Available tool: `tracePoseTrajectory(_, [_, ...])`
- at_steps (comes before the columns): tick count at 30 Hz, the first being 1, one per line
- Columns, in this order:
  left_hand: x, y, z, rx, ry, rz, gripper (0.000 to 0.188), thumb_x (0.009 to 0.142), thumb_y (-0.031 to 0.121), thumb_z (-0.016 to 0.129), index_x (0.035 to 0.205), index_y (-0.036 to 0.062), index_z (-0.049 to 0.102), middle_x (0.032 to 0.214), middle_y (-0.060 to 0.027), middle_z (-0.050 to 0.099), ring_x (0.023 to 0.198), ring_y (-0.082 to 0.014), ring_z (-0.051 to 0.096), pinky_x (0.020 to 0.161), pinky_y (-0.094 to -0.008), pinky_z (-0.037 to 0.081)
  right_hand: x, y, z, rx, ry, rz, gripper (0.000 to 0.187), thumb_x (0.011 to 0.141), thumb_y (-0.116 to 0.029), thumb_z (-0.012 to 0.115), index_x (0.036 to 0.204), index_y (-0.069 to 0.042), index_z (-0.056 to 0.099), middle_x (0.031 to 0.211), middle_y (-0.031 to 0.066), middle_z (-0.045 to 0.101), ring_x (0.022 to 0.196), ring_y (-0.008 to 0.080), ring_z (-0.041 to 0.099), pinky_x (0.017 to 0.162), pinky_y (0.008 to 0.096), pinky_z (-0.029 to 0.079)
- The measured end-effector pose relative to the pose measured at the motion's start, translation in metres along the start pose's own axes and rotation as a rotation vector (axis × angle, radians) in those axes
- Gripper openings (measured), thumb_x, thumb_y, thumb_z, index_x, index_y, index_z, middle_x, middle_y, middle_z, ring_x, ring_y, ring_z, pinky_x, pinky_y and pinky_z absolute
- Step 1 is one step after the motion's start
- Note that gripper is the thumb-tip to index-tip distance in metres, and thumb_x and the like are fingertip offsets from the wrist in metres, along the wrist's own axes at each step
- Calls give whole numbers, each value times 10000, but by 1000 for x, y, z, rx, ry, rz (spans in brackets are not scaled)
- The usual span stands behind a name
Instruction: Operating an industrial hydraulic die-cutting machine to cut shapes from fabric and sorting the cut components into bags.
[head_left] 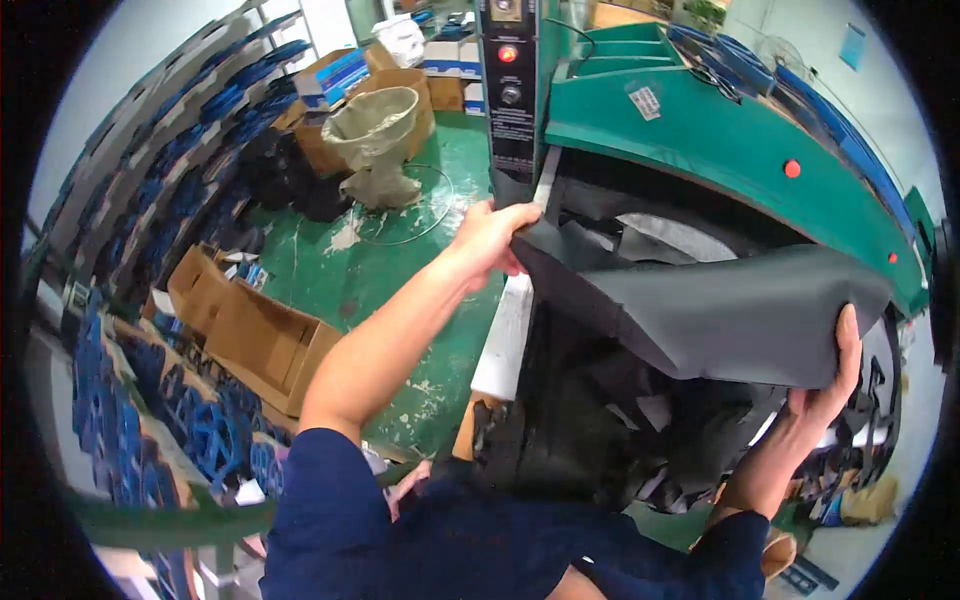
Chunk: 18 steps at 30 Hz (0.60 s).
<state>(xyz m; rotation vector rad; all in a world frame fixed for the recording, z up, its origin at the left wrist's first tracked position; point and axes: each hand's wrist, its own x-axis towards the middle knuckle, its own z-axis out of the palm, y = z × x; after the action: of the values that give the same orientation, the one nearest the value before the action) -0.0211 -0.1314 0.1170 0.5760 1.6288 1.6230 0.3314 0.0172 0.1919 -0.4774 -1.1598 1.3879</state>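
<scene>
Between my two hands stretches a sheet of dark grey, leather-like material (740, 310), its smooth face up and its near edge hanging in a fold. My left hand (492, 238) is closed on the sheet's left corner, thumb on top, beside the machine's post. At the right end my right hand (828, 370) grips the near edge, with the thumb over the surface and most of the fingers hidden beneath. Under the sheet, more black material (580, 410) with cut-out gaps covers the machine bed.
A green machine beam (700, 130) with red buttons spans the far side. The control post (512, 100) with a lit red light stands left of it. On the green floor are an open cardboard box (265, 335) and a sack-lined bin (372, 140). Racks of blue cutting dies (210, 420) line the left.
</scene>
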Motion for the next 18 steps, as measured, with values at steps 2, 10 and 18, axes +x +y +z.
tracePoseTrajectory(2, [21,4,-18,99,-106,-110,306,836,286,672,1008,47,588,754,-54,650,579,-162,623,472,-289,483,-7,10,17,-25,14,55,431,909,-218,584,1261,24,532,1156,134,637,1019,204,632,865,300,508])
tracePoseTrajectory(10, [204,35,-55,-83,89,217,487,899,433,617,1013,-40,592,808,-130,653,638,-194,647,550,-314,557,-40,32,95,-64,373,-123,405,944,-191,553,1281,33,535,1276,161,580,1179,258,558,1042,394,417])
tracePoseTrajectory(18, [232,42,-59,-107,-14,173,378,971,324,512,924,-48,563,742,-131,625,582,-228,652,513,-317,565,-66,31,95,-199,426,-97,402,939,-215,559,1250,38,551,1249,164,589,1153,255,565,1007,395,432])
